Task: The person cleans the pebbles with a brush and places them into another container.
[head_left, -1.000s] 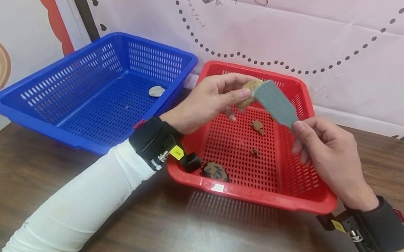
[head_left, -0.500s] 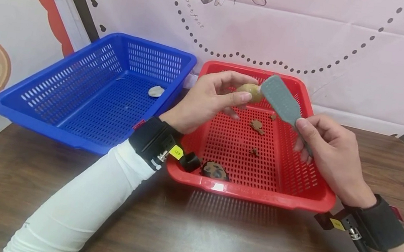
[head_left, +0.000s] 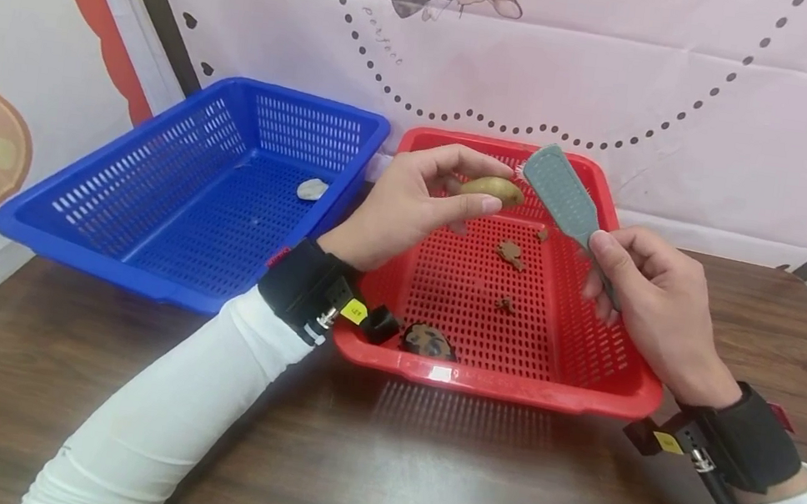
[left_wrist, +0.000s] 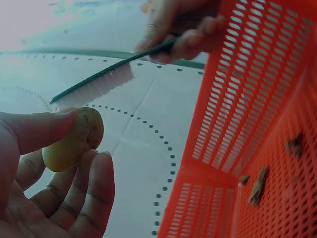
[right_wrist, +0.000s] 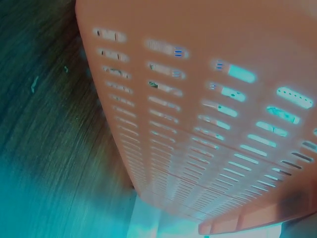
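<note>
My left hand [head_left: 405, 202] pinches a small yellow potato [head_left: 493, 187] between thumb and fingers above the red basket [head_left: 507, 389]. Dark marks show on the potato's skin in the left wrist view. My right hand [head_left: 651, 295] grips the handle of a grey-green brush [head_left: 562, 192] with pale bristles. The brush head is just right of the potato, tilted, its bristles toward the potato but apart from it. Brown clumps [head_left: 511, 254] lie on the red basket's floor. At its front left sits a rounded brown-and-black lump [head_left: 429, 341]. The right wrist view shows no hand, only the basket's outer wall [right_wrist: 163, 119].
To the left stands a blue basket [head_left: 106, 270] with one whitish, flattish object [head_left: 312, 189] near its right wall. Both baskets rest on a wooden table [head_left: 377, 467]. A printed pink-white sheet [head_left: 622, 69] hangs behind them.
The potato has turned in my left hand to lie more lengthwise. The brush, which overlapped the potato's right end, has drawn up and away from it. The view has shifted slightly.
</note>
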A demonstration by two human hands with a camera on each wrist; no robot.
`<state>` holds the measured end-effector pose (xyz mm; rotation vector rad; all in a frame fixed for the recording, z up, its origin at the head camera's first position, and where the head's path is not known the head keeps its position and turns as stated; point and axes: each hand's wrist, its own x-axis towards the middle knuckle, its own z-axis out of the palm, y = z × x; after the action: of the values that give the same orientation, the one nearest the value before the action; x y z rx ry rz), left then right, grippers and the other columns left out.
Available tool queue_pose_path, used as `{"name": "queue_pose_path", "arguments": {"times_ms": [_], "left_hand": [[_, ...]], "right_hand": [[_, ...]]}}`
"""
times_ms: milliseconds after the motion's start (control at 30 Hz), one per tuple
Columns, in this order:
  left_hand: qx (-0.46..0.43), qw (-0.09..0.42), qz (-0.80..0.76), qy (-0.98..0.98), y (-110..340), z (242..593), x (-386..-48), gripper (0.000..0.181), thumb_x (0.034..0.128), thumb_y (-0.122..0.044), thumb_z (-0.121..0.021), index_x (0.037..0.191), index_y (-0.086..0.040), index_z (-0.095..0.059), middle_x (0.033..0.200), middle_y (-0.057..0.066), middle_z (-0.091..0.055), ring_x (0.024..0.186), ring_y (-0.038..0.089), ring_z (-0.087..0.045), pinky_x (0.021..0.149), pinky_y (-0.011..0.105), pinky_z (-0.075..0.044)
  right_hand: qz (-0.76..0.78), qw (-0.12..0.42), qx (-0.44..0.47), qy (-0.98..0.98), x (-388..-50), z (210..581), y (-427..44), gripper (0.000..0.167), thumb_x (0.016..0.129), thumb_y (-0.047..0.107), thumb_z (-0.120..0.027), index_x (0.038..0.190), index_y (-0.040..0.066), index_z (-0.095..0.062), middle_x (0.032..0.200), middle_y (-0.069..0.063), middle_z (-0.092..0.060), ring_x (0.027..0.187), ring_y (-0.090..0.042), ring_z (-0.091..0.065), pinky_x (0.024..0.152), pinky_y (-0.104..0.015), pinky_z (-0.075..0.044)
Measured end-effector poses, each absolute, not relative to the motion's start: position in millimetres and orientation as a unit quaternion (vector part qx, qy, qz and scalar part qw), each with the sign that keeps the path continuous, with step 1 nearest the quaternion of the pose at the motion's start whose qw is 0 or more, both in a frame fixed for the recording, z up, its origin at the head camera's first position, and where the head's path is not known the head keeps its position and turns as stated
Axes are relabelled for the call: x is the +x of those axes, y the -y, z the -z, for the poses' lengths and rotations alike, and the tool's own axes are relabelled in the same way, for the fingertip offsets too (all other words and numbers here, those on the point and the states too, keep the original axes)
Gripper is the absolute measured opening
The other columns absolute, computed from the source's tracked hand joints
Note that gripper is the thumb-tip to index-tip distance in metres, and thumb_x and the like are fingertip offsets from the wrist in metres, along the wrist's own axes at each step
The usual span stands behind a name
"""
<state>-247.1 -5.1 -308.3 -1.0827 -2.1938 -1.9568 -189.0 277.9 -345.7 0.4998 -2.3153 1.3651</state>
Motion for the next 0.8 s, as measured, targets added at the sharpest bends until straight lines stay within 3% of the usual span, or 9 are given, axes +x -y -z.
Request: {"name": "queue_pose_path", "arguments": {"times_ms": [333, 600, 800], "left_hand": [[-0.394, 0.098, 0.547, 0.732, 6, 285, -230, 0.033, 0.1001, -0.007, -0.075, 0.132, -0.002, -0.07, 0.117, 0.002, -0.075, 0.1, 0.019, -0.067, 0.081, 0.035, -0.061], [-0.401, 0.155, 0.557, 0.711, 25, 257, -213, 0.032, 0.0985, 0.0, -0.074, 0.13, 0.002, -0.07, 0.113, 0.007, -0.075, 0.09, 0.025, -0.07, 0.073, 0.035, -0.063], [-0.385, 0.226, 0.54, 0.713, 47, 243, -210, 0.03, 0.0996, -0.003, -0.073, 0.13, 0.001, -0.071, 0.115, 0.006, -0.076, 0.09, 0.025, -0.071, 0.076, 0.032, -0.063]], "right_hand": [[-0.562, 0.212, 0.183, 0.779, -190, 345, -277, 0.018, 0.107, 0.014, -0.064, 0.106, -0.005, -0.066, 0.076, -0.011, -0.066, 0.057, -0.018, -0.058, 0.053, -0.021, -0.054], [-0.607, 0.226, 0.171, 0.743, -195, 340, -285, 0.023, 0.108, 0.015, -0.064, 0.104, -0.007, -0.065, 0.075, -0.01, -0.065, 0.058, -0.016, -0.059, 0.052, -0.02, -0.054], [-0.637, 0.234, 0.158, 0.717, -202, 335, -305, 0.016, 0.106, 0.015, -0.066, 0.107, -0.001, -0.07, 0.079, -0.01, -0.068, 0.06, -0.015, -0.063, 0.056, -0.018, -0.056]]}}
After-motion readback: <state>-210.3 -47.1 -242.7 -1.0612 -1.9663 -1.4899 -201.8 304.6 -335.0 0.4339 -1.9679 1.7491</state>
